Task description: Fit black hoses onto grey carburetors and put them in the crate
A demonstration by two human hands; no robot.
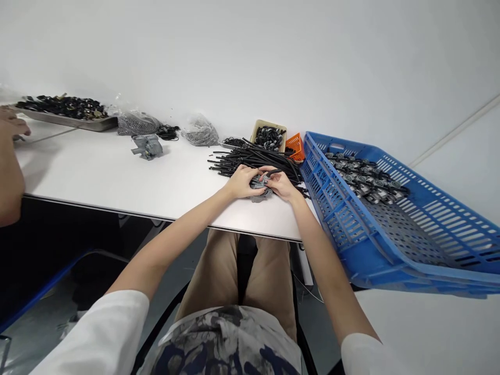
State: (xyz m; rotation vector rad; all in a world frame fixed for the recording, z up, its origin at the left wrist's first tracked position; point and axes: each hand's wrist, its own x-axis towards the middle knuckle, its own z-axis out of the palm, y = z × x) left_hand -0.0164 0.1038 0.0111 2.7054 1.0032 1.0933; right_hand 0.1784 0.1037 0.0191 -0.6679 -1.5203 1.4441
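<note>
Near the table's front edge, a grey metal carburetor [261, 198] sits between my two hands. My left hand [241, 182] is closed around its left side, fingers over the top. My right hand [284, 186] is closed at its right side, with a short curved black hose [274, 172] between thumb and fingers. My fingers partly hide where the hose meets the metal. Just behind my hands lies a loose pile of black hoses [250, 156]. Farther left on the table stands another grey carburetor [147, 147].
To my right is a large blue crate [336, 208] with rows of carburetors [367, 177]. Along the wall are a cream bin [255, 127] of small parts, an orange basket [297, 146], plastic bags [201, 131] and a metal tray [105, 124]. A co-worker's arm [8, 172] is at far left.
</note>
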